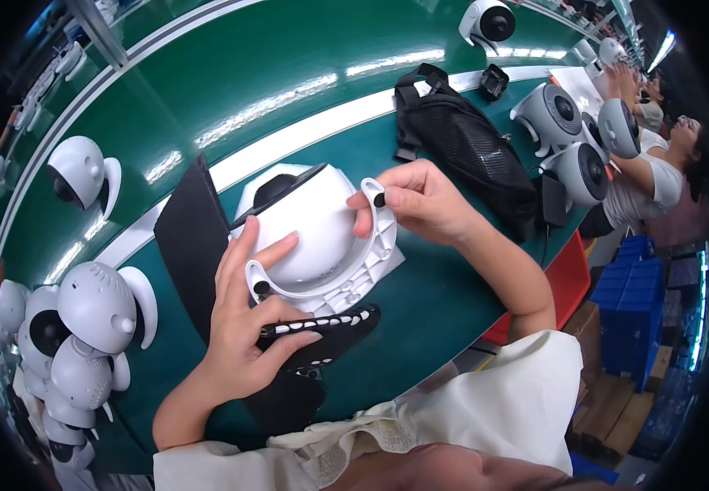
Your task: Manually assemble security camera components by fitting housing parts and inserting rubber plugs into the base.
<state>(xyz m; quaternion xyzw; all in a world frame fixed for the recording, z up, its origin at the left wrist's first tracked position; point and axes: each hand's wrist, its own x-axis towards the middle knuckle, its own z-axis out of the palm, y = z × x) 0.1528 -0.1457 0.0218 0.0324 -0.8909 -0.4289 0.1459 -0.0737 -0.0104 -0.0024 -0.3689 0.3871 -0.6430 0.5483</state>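
A round white housing [314,233] with a dark front rests on the table ahead of me. Along its near side lies a white U-shaped stand [353,288] with ribs inside and a black round pad at each tip. My left hand [244,327] is closed, pinching a black sheet [330,335] with rows of white spots between thumb and finger; its other fingers lie against the housing and the stand's left tip. My right hand [416,200] is closed around the stand's right tip, its thumb at the black pad there.
Black foam [191,237] stands left of the housing. Several white housings [97,303] crowd the left side. A black bag [469,147] lies at the far right, near more white units [579,172]. A green conveyor [273,74] runs behind. Another person [657,168] sits at the right.
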